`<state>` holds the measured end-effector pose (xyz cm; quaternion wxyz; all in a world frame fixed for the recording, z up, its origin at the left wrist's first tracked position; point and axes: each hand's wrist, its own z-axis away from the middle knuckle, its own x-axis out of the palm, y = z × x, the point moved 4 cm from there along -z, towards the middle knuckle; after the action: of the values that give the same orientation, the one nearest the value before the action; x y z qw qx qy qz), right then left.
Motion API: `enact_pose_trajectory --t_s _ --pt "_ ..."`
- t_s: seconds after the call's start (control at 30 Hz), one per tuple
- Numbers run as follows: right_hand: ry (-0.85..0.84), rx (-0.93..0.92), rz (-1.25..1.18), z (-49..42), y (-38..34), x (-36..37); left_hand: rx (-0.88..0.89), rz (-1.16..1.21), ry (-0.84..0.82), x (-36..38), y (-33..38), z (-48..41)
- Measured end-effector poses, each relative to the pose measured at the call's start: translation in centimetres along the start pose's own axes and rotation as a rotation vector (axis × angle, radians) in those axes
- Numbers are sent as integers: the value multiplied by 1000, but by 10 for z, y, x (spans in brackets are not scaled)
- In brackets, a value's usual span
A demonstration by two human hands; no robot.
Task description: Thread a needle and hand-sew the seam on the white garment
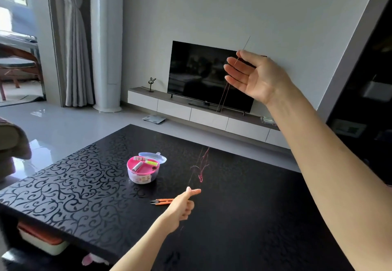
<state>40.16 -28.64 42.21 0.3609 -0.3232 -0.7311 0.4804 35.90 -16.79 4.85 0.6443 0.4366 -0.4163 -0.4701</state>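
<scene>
Head view: needle (246,45) juts above right hand (252,75)'s grip, thread (224,93) below.

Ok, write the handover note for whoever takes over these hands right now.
Right hand: raised, pinches the needle; pink thread hangs from it in two strands.
Left hand: low over the table, pinches the same thread.
On the table: orange snips, open sewing box.
Done: the needle looks threaded.
Left: all the sewing; the white garment is not in view.

Home living room, television (209,75) on low cabinet (207,118), curtains (74,43), black coffee table (84,186)
</scene>
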Motion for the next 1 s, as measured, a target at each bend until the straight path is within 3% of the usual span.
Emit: enact_pose_trajectory --t_s 0.13,0.33,0.73,0.9,1.0 --pt "13 -19 -19 -4 -18 -1 -9 -18 -98 10 -6 3" --pt "103 -20 -90 -16 -29 -30 -52 -32 11 -22 -24 11" --pt "410 83 -125 -36 26 -143 -193 57 605 -181 -60 55" --pt "572 220 -47 -33 93 -191 -180 107 749 -215 -65 78" --pt "667 328 126 -24 143 -212 -239 62 787 -229 -70 81"
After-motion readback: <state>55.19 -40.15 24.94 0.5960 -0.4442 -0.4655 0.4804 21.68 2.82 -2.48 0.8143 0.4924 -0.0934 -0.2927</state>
